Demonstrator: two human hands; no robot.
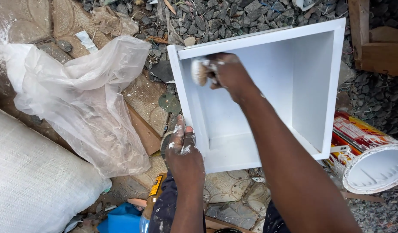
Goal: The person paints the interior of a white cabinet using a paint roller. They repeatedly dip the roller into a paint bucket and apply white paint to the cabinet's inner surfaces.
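A white-painted open wooden box [324, 86] stands on the ground in front of me, its opening facing up. My right hand [229, 73] reaches into the box and is shut on a paint brush [200, 71], whose pale bristles press against the inner left wall near the top corner. My left hand [184, 151], spattered with white paint, grips the box's outer left wall near its front corner and steadies it.
A tin of white paint [371, 164] stands tilted to the right of the box. A crumpled clear plastic sheet [82, 99] and a white woven sack [31, 181] lie on the left. Gravel [216, 17] lies behind, wooden boards [376, 39] at upper right, a bottle [151, 203] near my knee.
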